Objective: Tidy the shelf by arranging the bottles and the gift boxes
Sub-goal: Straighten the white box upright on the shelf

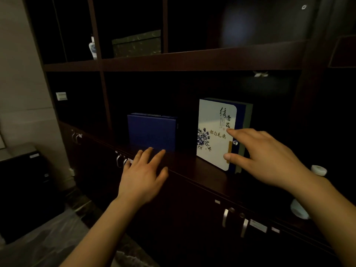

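A white gift box point(212, 132) with blue flowers and black writing stands upright on the dark shelf point(185, 164), right of centre. My right hand point(264, 157) is open, with forefinger and thumb touching the box's right front edge. A plain blue gift box point(152, 131) stands to its left, further back. My left hand point(143, 175) hovers open, fingers spread, just in front of the blue box and apart from it. A blue-and-white porcelain bottle point(92, 47) and a dark green box point(136, 43) sit on the upper shelf. A white bottle point(318, 170) shows partly behind my right forearm.
Cabinet doors with metal handles point(120, 160) run below the shelf. A vertical divider point(105, 97) splits the shelf on the left. A black unit point(25, 189) stands on the floor at the left by the wall. The scene is dim.
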